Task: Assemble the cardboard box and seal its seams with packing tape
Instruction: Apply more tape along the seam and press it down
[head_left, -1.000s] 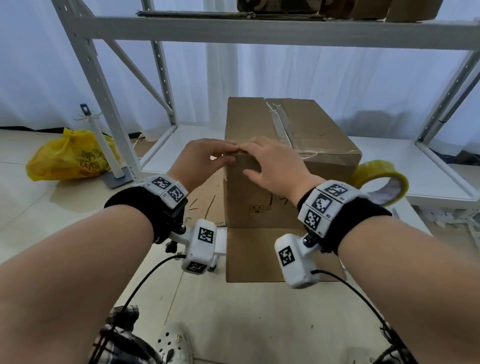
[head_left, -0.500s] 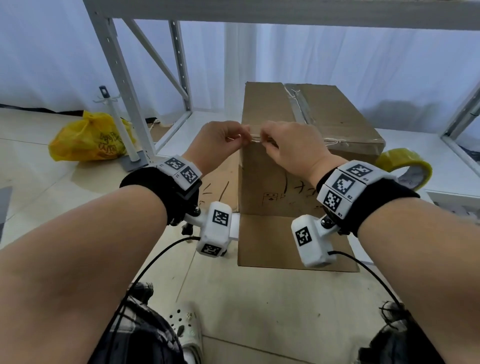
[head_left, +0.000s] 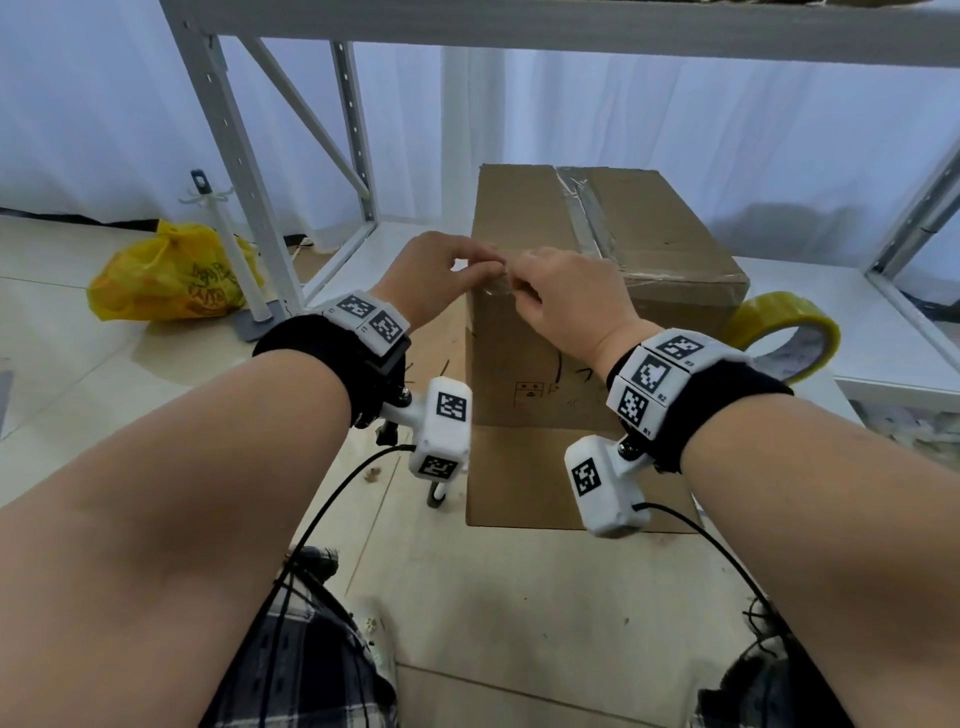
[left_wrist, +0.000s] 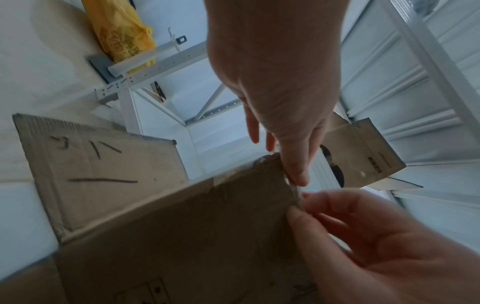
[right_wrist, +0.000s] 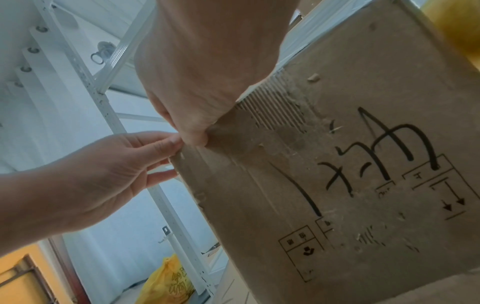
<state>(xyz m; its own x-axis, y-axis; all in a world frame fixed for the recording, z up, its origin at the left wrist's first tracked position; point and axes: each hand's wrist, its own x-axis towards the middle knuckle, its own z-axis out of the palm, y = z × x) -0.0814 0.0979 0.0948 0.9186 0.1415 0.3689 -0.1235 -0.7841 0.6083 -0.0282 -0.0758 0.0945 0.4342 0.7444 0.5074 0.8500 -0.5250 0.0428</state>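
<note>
Head view shows me my left hand and right hand pinching clear tape at the cardboard box's near top corner.

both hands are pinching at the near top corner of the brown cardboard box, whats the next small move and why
Probably press the clear tape end flat over that corner. Both the left hand and right hand pinch it at the near top edge of the brown cardboard box, the top seam already looks taped, and the yellow tape roll sits beside the box, on its right.
</note>
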